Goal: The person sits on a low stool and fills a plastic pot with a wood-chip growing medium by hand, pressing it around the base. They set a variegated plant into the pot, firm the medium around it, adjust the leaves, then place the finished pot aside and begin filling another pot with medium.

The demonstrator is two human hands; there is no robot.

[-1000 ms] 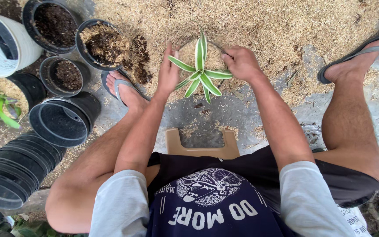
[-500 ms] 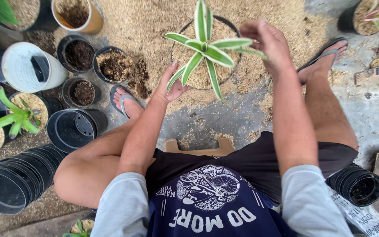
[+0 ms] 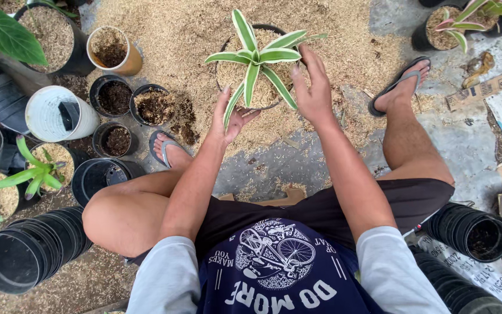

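A black pot [image 3: 225, 51] filled with pale rice husk holds a young plant [image 3: 257, 61] with green leaves edged in white. It sits in front of me over a spread of husk. My right hand [image 3: 314, 90] grips the pot's right rim, thumb inside and fingers along the outside. My left hand [image 3: 232, 119] is at the pot's lower left edge, palm turned up and fingers apart, with one drooping leaf across it. Whether the pot rests on the ground or is lifted I cannot tell.
Small pots of dark soil [image 3: 114, 96] and a white bucket [image 3: 59, 114] stand at the left. Stacks of empty black pots lie at lower left [image 3: 24, 256] and lower right [image 3: 472, 229]. Potted plants stand at the left [image 3: 36, 171] and top right [image 3: 451, 23]. My sandalled feet flank the husk pile [image 3: 175, 35].
The view has swung and drawn closer to the pot. My left hand has come off the pot's side and turned palm up; my right hand stays at the right rim.
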